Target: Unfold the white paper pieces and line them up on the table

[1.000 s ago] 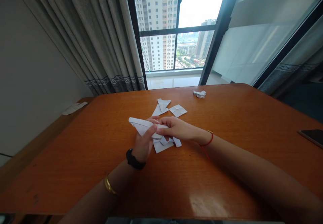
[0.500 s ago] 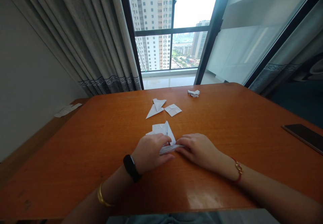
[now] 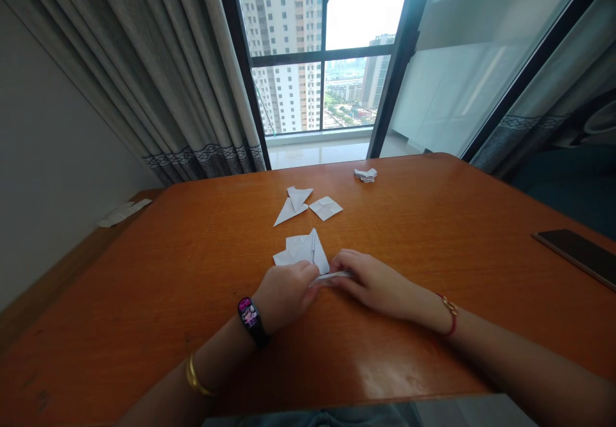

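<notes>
Between my two hands is a thin strip of folded white paper [image 3: 332, 275], seen nearly edge-on just above the table. My left hand [image 3: 287, 291], with a dark smart band on the wrist, is closed on its left end. The fingers of my right hand [image 3: 368, 278] pinch its right end; part of the paper is hidden under them. Right behind the hands lies a larger folded white paper piece [image 3: 303, 250] with a pointed top and a flap to the left. Whether it joins the held strip I cannot tell.
On the wooden table [image 3: 192, 298], further back, lie overlapping folded paper triangles [image 3: 293, 204], a folded paper square [image 3: 326, 208] and a small crumpled-looking paper stack [image 3: 366, 175]. A dark phone-like slab [image 3: 580, 253] rests at the right edge. White paper [image 3: 124, 213] lies beyond the left edge.
My left hand has closed its fingers more and rolled, so the band's lit screen now shows. The held paper looks thinner and flatter. The view has shifted slightly.
</notes>
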A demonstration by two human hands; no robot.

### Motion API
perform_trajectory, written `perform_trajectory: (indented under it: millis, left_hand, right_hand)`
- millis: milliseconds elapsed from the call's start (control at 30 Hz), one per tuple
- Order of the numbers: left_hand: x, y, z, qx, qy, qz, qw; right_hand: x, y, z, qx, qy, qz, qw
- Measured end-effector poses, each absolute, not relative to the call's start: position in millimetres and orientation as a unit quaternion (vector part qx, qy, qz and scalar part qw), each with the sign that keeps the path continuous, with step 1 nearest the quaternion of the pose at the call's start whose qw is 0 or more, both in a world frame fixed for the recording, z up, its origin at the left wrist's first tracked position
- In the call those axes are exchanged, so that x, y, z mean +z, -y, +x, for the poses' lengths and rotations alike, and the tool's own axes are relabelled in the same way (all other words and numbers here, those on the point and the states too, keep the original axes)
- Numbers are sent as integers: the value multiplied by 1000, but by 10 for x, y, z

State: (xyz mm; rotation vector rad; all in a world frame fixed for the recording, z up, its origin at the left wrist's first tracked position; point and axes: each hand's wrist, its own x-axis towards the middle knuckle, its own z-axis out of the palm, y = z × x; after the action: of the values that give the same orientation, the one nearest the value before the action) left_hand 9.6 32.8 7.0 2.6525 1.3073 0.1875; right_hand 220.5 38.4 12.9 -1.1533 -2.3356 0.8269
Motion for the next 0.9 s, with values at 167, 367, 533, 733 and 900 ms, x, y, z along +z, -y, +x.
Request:
perform_trajectory:
  millis: [167, 367, 533, 733, 900]
  left_hand:
    - [154, -334, 49, 194, -479, 834, 192]
    - [244, -342, 54, 313, -487, 701, 417]
    - [208, -331, 86, 350, -494, 683, 410]
    - [168, -332, 82, 363, -495, 717, 331]
    - [104, -349, 70, 405, -506, 703, 292]
  right_hand:
    - [148, -501, 2294, 433, 722, -457, 288]
    - [108, -605, 2388, 560, 632, -431, 318]
    - [67, -649, 2374, 644, 549, -414, 334]
    - [62, -603, 2315, 669, 508, -409, 357]
    - [151, -823, 2529, 634, 531, -416, 378]
